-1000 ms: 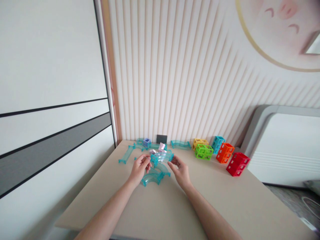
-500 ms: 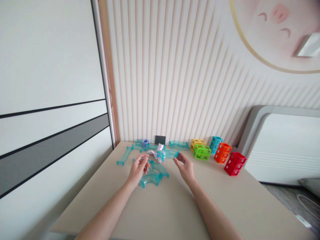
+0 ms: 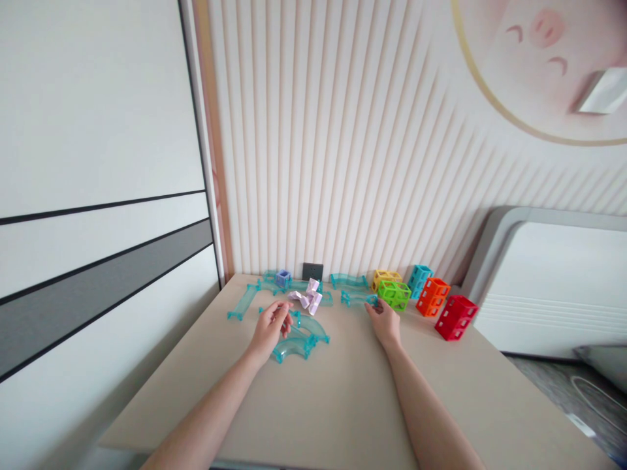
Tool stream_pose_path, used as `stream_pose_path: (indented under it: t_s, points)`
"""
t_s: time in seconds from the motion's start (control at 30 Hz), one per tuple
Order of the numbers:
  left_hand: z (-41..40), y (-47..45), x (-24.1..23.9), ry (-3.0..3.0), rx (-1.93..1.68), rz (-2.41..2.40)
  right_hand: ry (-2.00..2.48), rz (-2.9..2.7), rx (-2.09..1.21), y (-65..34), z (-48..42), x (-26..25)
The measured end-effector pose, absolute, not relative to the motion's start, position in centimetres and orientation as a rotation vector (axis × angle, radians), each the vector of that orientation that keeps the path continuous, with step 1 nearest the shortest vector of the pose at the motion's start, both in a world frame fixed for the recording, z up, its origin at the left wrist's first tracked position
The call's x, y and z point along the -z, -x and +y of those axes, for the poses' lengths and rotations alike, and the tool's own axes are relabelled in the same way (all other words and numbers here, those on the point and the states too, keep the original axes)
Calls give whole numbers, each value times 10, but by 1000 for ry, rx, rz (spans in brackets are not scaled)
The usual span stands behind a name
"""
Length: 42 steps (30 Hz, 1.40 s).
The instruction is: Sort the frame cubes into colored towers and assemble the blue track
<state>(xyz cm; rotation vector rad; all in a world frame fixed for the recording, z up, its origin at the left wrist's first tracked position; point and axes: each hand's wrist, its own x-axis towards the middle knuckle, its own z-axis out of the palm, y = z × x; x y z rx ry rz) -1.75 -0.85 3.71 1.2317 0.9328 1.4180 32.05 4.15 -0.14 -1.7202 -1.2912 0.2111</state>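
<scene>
My right hand [image 3: 384, 321] pinches the near right end of a clear teal track piece [image 3: 356, 299], a marble-run kind of channel, low over the table in front of the green block. My left hand [image 3: 272, 328] hovers with loosely curled fingers, no object visible in it. Beneath and beside it are curved teal track pieces [image 3: 294, 346], partly hidden by the hand. Just beyond lies a pale lilac piece with several angular arms [image 3: 310, 297].
Frame blocks in yellow [image 3: 385, 277], green [image 3: 394, 295], blue [image 3: 420, 281], orange [image 3: 433, 297] and red [image 3: 456, 318] stand at the right. A straight teal track [image 3: 243, 301], a small purple cube [image 3: 283, 279] and another teal track [image 3: 349, 281] lie near the ribbed wall. A black socket [image 3: 313, 271] is behind.
My right hand has moved right with the teal track piece, away from the lilac piece and toward the green block. My left hand has barely moved.
</scene>
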Motion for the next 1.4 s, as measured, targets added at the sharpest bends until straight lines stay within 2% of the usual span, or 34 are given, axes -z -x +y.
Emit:
stream_pose_path:
  t_s: [0.67, 1.4]
  points:
    - [-8, 18, -32, -1258, -1368, 949, 1998, -1519, 1, -324, 42, 15]
    - [-11, 16, -36, -1266, -1343, 968, 2011, -1510, -8, -323, 41, 16]
